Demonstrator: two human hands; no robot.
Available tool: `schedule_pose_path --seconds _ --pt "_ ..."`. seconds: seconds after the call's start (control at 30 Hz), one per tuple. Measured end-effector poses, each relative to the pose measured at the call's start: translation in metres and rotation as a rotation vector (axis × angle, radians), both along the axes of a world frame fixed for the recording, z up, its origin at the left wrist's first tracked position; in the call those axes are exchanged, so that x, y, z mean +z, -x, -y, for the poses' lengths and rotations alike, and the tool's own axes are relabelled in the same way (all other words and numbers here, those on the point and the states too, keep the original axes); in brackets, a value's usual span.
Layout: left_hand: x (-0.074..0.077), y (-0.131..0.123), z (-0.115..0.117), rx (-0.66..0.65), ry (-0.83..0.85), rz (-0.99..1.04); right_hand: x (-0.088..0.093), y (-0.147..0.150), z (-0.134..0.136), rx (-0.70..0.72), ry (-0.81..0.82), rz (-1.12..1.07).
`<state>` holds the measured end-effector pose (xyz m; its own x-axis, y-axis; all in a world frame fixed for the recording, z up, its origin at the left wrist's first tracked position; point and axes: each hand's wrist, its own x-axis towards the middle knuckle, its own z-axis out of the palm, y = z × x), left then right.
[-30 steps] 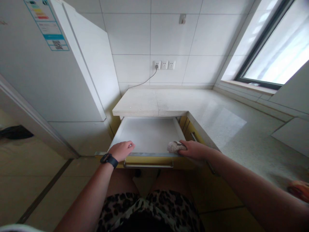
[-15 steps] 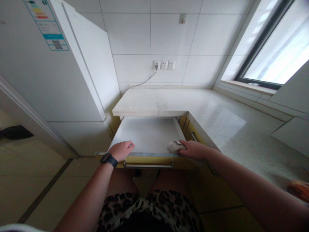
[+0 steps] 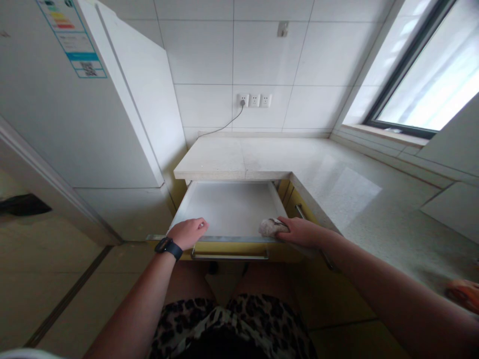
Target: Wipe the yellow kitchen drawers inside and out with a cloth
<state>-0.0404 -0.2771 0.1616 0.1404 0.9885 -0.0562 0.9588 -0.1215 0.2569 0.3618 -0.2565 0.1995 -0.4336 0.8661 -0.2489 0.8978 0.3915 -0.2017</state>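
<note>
— Hands first: what are they doing?

— Left hand [image 3: 188,232] lies curled over the front edge of the open drawer [image 3: 228,207], near its left corner, fingers bent and resting on the rim; I cannot tell whether they hook under it. A dark watch [image 3: 168,246] sits on that wrist. Right hand [image 3: 302,231] is closed around a crumpled grey cloth [image 3: 271,227], pressed at the drawer's front right corner.

— How much of the cloth shows?

— Only the bunched end poking out past the fingers; the rest is under the palm. Its pattern is too blurred to read.

— And inside the drawer?

— A pale, bare-looking floor, though the back part runs under the countertop [image 3: 262,157] and is hidden. The metal handle [image 3: 230,256] shows below the front, on a yellow panel.

— Anything cut off?

— An orange blur [image 3: 462,294] at the right edge of the counter, too smeared to name. The fridge [image 3: 75,114] on the left is cropped, its label [image 3: 73,37] unreadable. A cable runs from the wall socket [image 3: 254,100] behind the fridge, its end out of sight. A dark shape [image 3: 24,204] on the far left is also unclear.
</note>
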Motion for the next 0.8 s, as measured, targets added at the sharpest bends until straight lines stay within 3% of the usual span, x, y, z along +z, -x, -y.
schedule_pose_path --seconds 0.8 --pt "-0.0006 0.0008 -0.0001 0.001 -0.004 0.003 0.001 0.0012 0.0005 -0.005 -0.001 -0.001"
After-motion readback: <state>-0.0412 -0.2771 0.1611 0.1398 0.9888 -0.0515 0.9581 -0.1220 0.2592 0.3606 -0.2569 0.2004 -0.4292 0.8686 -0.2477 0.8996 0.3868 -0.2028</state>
